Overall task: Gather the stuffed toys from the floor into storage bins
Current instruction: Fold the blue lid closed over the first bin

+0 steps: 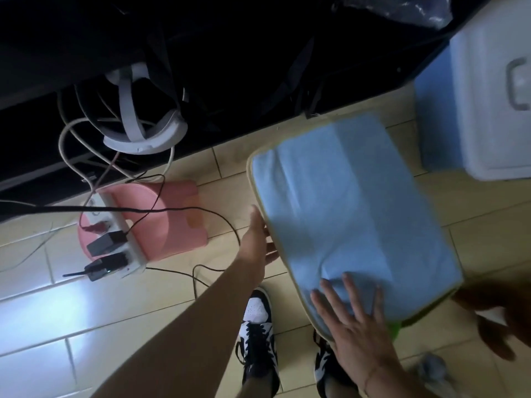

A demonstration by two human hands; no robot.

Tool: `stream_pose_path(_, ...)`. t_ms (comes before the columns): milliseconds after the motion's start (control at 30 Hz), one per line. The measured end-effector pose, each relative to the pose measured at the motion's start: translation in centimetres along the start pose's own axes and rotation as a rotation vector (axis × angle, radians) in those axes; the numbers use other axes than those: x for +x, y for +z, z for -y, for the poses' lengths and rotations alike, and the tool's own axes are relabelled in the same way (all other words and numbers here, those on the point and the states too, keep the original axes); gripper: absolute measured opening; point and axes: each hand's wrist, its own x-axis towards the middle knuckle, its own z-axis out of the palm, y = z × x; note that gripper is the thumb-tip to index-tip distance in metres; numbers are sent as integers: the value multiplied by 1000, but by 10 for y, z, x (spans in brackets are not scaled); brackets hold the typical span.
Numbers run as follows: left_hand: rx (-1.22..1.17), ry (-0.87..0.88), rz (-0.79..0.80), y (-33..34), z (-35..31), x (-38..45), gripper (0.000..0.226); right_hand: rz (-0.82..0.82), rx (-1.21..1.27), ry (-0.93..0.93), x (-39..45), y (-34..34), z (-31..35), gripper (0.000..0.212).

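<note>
1. Both forearms are bare, with no sleeves in view.
2. The left hand wears no glove, ring or watch that can be seen.
3. The right hand is also bare of gloves; a thin thread-like band crosses the right wrist.
4. The left shoe is a black-and-white sneaker with a white toe box, black trim and black laces.
5. The right shoe has the same black-and-white pattern.
</note>
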Motion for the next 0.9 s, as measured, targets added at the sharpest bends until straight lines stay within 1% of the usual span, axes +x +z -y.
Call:
stream_pose_path(33, -73, 10, 31, 0, 4, -4, 68, -4, 5, 13, 2, 2, 4, 116)
stream_pose_path(67, -102, 43, 58, -1, 9, -8, 74, 20, 20, 28, 3, 3, 9, 115)
stream_pose_path(100, -82, 104, 62, 1, 12, -14, 75, 40, 34, 40, 3, 4, 13, 112)
stream_pose_path(133, -16, 183, 22, 5, 11, -17, 80, 54, 40, 52, 3, 4, 16, 105)
stream_pose_path(167, 91, 276, -75, 10, 8, -19, 92, 47, 48, 61, 0, 4, 19, 96)
stream_pose_path(200, 224, 382, -220, 16, 1, -20, 104, 42, 58, 71, -2, 3, 21, 89)
stream_pose_path(233, 345, 538, -382, 22, -12, -19, 105, 22, 74, 76, -4, 3, 22, 88)
stream_pose_path(267, 462, 785, -534, 29, -30, -19, 97, -10, 97, 80, -8, 3, 23, 85)
stream_pose_path(300, 570, 1063, -612, 39, -51, -19, 83, -77, 125, 94, -11, 2, 23, 75)
stream_pose_path(333, 663, 1291, -581, 50, -72, -17, 67, -158, 173, 117, -13, 1, 23, 61)
stream_pose_path(367, 761, 1408, -480, 63, -92, -12, 54, -246, 229, 149, -15, 0, 24, 48)
stream_pose_path(400, 882, 1403, -365, 76, -107, -3, 49, -310, 291, 187, -17, 0, 25, 39)
stream_pose_path(433, 1050, 1301, -277, 86, -119, 7, 51, -359, 355, 235, -18, -1, 25, 37)
stream_pose_path(467, 1254, 1156, -249, 93, -124, 21, 58, -410, 421, 286, -19, -3, 24, 38)
stream_pose_path(500, 1433, 1026, -260, 95, -124, 34, 63, -475, 487, 336, -19, -6, 21, 40)
stream_pose_path(533, 1536, 939, -283, 93, -120, 46, 65, -543, 544, 394, -20, -10, 17, 43)
stream_pose_path(567, 1571, 894, -310, 89, -116, 52, 64, -607, 586, 481, -20, -14, 12, 47)
stream_pose_path(600, 1563, 889, -336, 85, -113, 56, 63, -642, 627, 626, -21, -16, 8, 55)
stream_pose_path(633, 1538, 924, -362, 81, -109, 57, 62, -634, 675, 827, -20, -17, 3, 69)
stream_pose_path(700, 1502, 1017, -399, 78, -103, 60, 62, -527, 830, 1211, -19, -16, -7, 109)
stream_pose_path(733, 1480, 1028, -408, 77, -101, 62, 63, -484, 977, 1368, -16, -16, -15, 128)
stream_pose_path(767, 1459, 1014, -415, 76, -99, 64, 63, -435, 1182, 1504, -11, -13, -22, 141)
stream_pose_path(800, 1445, 994, -416, 75, -98, 66, 63, -404, 1361, 1632, -4, -11, -28, 147)
stream_pose_path(833, 1444, 977, -412, 75, -97, 68, 64, -400, 1511, 1683, 4, -8, -31, 147)
stream_pose_path(867, 1449, 963, -401, 75, -95, 69, 66, -413, 1591, 1678, 9, -3, -33, 148)
stream_pose_path(900, 1449, 952, -382, 75, -92, 70, 68, -414, 1611, 1665, 11, 4, -35, 148)
